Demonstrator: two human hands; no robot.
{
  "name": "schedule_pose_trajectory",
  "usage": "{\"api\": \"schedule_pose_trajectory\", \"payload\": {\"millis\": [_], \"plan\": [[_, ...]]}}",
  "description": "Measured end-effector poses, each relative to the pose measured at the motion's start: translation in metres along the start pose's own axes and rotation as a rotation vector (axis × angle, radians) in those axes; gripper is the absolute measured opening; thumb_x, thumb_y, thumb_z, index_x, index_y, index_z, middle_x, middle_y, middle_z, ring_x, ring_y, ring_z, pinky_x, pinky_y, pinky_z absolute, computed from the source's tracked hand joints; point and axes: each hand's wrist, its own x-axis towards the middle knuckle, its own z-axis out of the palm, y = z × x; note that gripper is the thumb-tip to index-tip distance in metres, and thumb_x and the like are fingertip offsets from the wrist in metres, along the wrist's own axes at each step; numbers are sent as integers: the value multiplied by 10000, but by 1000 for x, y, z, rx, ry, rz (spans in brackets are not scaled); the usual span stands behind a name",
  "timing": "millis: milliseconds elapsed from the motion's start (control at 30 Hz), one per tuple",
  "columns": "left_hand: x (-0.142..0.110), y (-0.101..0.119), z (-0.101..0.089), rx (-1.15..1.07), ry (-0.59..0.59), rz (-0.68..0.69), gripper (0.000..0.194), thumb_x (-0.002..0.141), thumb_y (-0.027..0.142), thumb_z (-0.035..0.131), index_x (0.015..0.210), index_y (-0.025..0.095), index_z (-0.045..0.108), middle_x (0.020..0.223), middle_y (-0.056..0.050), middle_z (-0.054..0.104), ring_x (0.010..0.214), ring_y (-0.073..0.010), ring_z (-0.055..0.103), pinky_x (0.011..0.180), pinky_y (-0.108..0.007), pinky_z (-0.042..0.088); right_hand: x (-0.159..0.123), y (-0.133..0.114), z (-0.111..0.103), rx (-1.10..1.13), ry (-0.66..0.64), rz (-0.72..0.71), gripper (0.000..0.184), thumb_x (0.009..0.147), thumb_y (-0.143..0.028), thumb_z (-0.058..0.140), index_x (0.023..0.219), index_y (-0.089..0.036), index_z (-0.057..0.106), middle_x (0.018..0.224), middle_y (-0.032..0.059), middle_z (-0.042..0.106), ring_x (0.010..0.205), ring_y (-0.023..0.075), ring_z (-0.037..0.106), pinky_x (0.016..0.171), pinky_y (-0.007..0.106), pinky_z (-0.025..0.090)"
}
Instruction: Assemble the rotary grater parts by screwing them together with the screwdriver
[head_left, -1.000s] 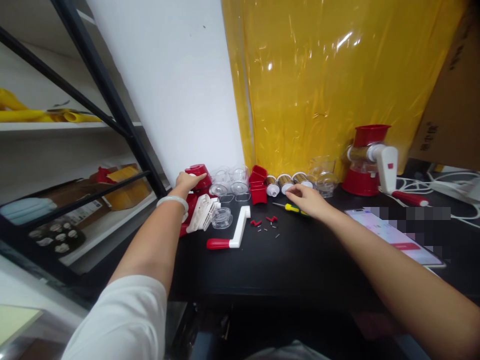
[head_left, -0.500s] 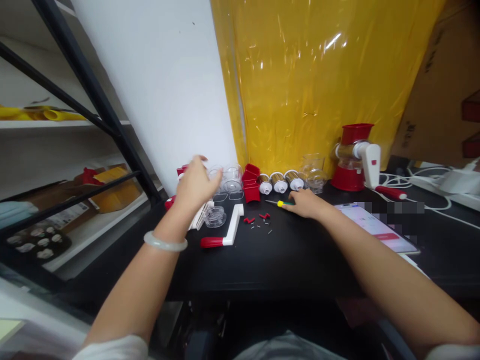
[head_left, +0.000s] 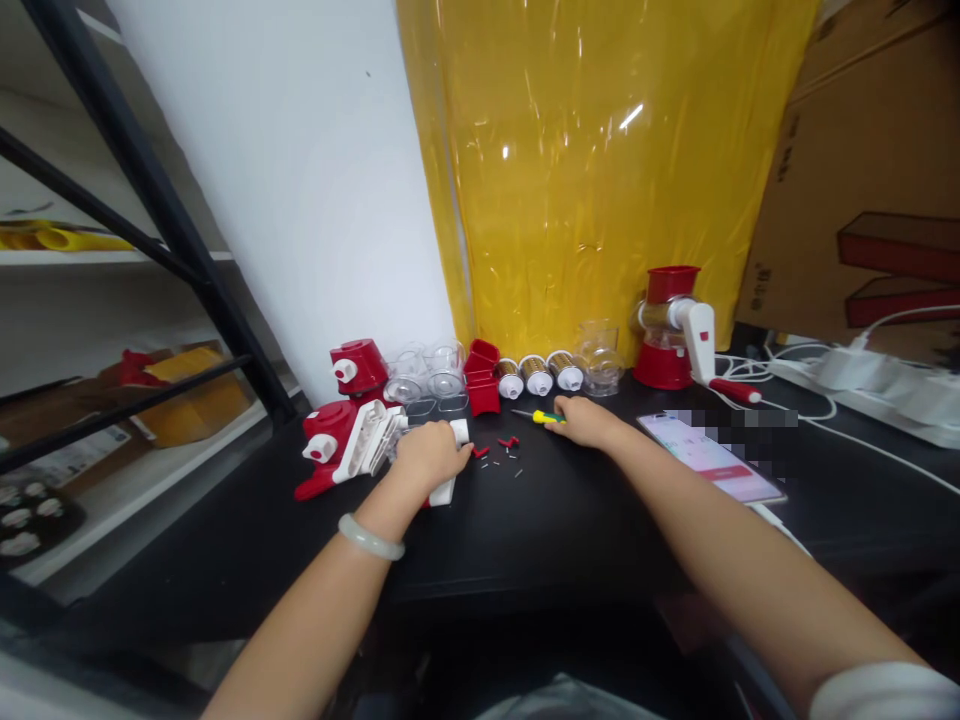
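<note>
My left hand (head_left: 429,456) lies curled over the white crank handle (head_left: 448,488) on the black table (head_left: 570,520), its fingers closed around it. My right hand (head_left: 583,420) rests on the table with its fingers on the yellow-handled screwdriver (head_left: 541,416). Small red clips (head_left: 508,441) and tiny screws (head_left: 501,462) lie between the two hands. Left of my left hand are a red and white grinder body (head_left: 341,450) and a red part (head_left: 360,365).
Along the wall stand clear cups (head_left: 426,373), a red hopper (head_left: 481,375), three drum blades (head_left: 538,373), a clear housing (head_left: 600,362) and an assembled red grinder (head_left: 670,328). A phone (head_left: 709,457) lies right, cables and a power strip (head_left: 877,378) beyond. A shelf rack (head_left: 150,330) stands left.
My left hand left the red part at the back, rose, then came down onto the white crank handle. My right hand stayed at the screwdriver. The view turned right.
</note>
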Motion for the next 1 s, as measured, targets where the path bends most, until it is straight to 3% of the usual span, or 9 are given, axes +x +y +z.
{"api": "schedule_pose_trajectory", "payload": {"millis": [233,433,633,767,900,1000], "plan": [[11,-15,11,-216,13,109,326,830,447,492,894,151,611,934,-176,706,884,-332,681,679,-358,461,-3,0,-10,87,62,-13,293,845,-431,605,984,-173,598,923,120,691,785,231,637,620,282,373],[17,-21,8,-545,214,138,198,826,400,515,793,204,520,737,-38,655,706,-226,642,620,-304,433,-9,-6,-24,178,218,-41,283,800,-465,631,879,-195,598,810,82,666,706,203,590,601,278,348],[17,-16,4,-809,403,-17,300,779,372,576,993,163,561,929,-103,707,873,-278,676,757,-375,505,-11,-19,-36,507,575,10,325,822,-474,558,641,-209,509,650,18,585,643,159,520,625,273,348],[17,-15,2,-878,461,15,400,753,362,583,1089,145,593,1045,-125,712,1004,-312,662,861,-403,502,-16,-24,-45,724,819,5,364,818,-484,543,590,-212,466,595,-6,530,604,144,476,627,275,349],[17,-15,6,-859,467,72,380,764,367,554,1065,145,620,1005,-106,722,974,-309,671,853,-399,511,-22,-28,-47,858,841,-101,353,812,-467,548,586,-212,454,569,-19,494,588,136,459,618,273,356],[16,-14,9,-799,465,139,346,776,348,543,1050,150,619,972,-88,719,938,-290,676,834,-377,515,-25,-34,-44,817,804,-163,317,794,-438,572,598,-207,479,575,-21,493,586,131,447,606,268,344]]}}
